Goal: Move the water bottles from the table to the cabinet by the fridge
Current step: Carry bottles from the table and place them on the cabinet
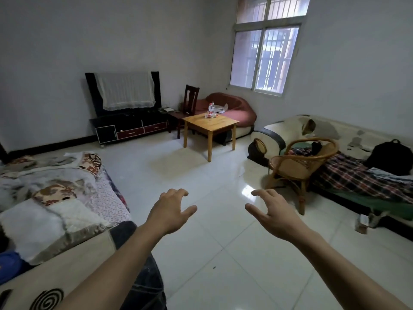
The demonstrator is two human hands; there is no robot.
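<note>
Far across the room stands a small wooden table (pixel 214 127). On its far corner is an upright clear water bottle (pixel 211 107) with a red label, and more red-labelled bottles (pixel 209 115) lie beside it; how many I cannot tell. My left hand (pixel 171 210) and my right hand (pixel 271 212) are stretched out in front of me over the white tiled floor, palms down, fingers spread and curled, holding nothing. Both hands are far from the table. No fridge or cabinet beside one is in view.
A sofa with blankets (pixel 58 198) runs along the left. A rattan chair (pixel 301 162) and a sofa with a plaid cover (pixel 357 175) stand on the right. A TV stand (pixel 131 127), a dark wooden chair (pixel 190 99) and a red seat (pixel 234 110) line the far wall.
</note>
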